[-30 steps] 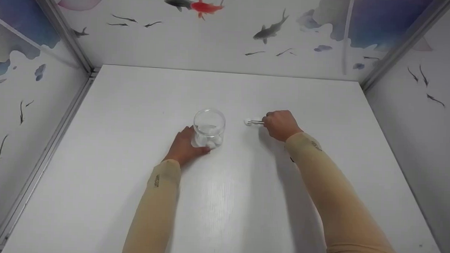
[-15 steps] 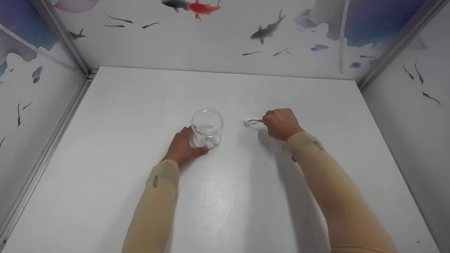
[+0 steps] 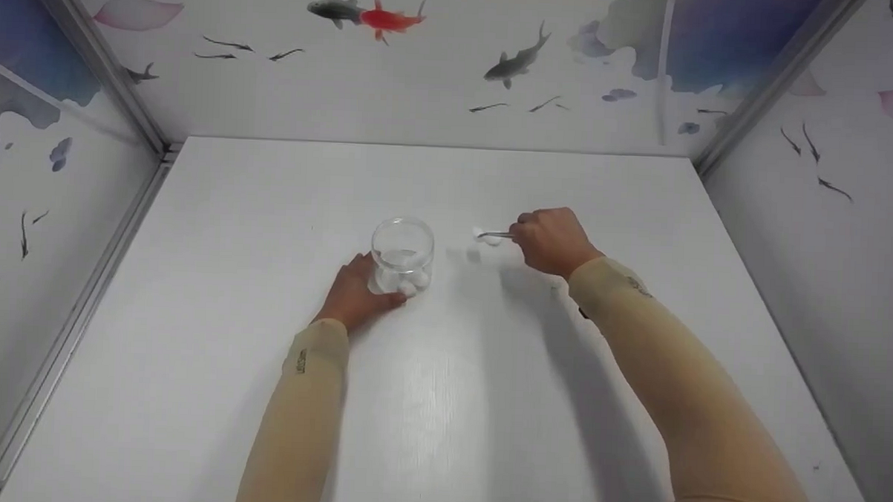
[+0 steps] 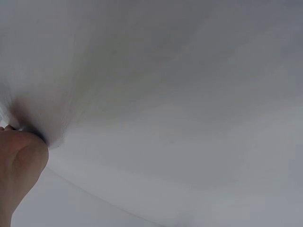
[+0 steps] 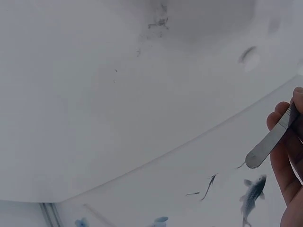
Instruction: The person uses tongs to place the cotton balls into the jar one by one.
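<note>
A clear glass jar (image 3: 402,255) stands on the white table (image 3: 441,399) with white cotton balls (image 3: 408,282) at its bottom. My left hand (image 3: 354,292) wraps round the jar's near-left base. To the right, my right hand (image 3: 551,241) grips metal tweezers (image 3: 496,236), whose tips pinch a white cotton ball (image 3: 483,235) lifted a little above the table, right of the jar. The right wrist view shows the tweezers' blunt rear end (image 5: 266,145) between my fingers (image 5: 289,170). The left wrist view shows only part of my left hand (image 4: 19,165) against the table.
Walls painted with fish (image 3: 380,18) close the table in at the back, left and right. Metal frame posts (image 3: 100,60) run along the corners.
My right hand has lifted the tweezers and cotton ball slightly and moved them left toward the jar. The left hand stays on the jar.
</note>
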The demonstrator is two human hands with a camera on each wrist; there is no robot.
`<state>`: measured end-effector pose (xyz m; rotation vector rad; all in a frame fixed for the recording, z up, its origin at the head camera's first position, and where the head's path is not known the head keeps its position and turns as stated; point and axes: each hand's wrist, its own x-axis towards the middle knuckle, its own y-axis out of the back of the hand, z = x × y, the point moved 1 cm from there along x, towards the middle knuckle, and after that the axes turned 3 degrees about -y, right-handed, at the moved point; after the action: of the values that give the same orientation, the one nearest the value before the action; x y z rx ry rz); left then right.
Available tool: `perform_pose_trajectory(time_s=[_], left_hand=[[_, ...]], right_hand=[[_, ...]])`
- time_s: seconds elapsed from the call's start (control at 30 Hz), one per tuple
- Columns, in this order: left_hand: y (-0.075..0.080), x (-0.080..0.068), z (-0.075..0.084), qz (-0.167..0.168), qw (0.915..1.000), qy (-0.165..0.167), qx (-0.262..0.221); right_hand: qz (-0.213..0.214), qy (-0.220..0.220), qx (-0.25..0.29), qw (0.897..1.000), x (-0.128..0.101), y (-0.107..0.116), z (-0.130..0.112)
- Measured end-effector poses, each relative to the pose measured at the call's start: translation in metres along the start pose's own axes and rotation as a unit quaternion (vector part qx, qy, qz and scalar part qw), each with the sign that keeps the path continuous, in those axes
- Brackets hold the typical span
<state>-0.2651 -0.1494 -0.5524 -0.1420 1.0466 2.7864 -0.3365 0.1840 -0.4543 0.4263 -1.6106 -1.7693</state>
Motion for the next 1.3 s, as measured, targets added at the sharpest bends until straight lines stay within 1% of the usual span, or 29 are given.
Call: perform_pose_trajectory(time_s=[0.1,0.17,0.57,0.67,0.8,0.97,1.07,1.17,1.3], left_hand=[[0.000,0.001,-0.001,0.003,1.0000,-0.001,0.004],[0.000,0.001,-0.001,0.003,0.9999,-0.007,0.007],[0.000,-0.002,0.004,-0.002,0.9999,0.010,0.012],[0.000,-0.001,0.004,0.001,0.9998,0.009,0.015],[-0.001,-0.001,0.003,0.001,0.9997,0.017,0.015],[0.000,-0.003,0.004,0.000,0.9996,0.025,0.012],[0.001,-0.005,0.006,-0.001,0.9996,0.026,0.014],[0.000,-0.006,0.007,0.000,0.9994,0.034,0.010],[0.000,-0.005,0.008,0.003,0.9993,0.035,0.010]], right_hand=[[0.001,0.005,-0.004,1.000,0.003,0.006,-0.003],[0.000,0.007,-0.004,1.000,0.005,0.010,-0.006],[0.011,0.029,-0.007,0.999,0.015,0.027,-0.018],[0.025,0.034,-0.008,0.999,0.018,0.031,-0.021],[0.057,0.047,0.007,0.997,0.023,0.036,-0.028],[0.090,0.073,0.019,0.993,0.031,0.039,-0.040],[0.093,0.084,0.019,0.992,0.035,0.039,-0.048],[0.086,0.087,0.017,0.992,0.037,0.038,-0.054],[0.072,0.085,0.016,0.994,0.039,0.037,-0.060]])
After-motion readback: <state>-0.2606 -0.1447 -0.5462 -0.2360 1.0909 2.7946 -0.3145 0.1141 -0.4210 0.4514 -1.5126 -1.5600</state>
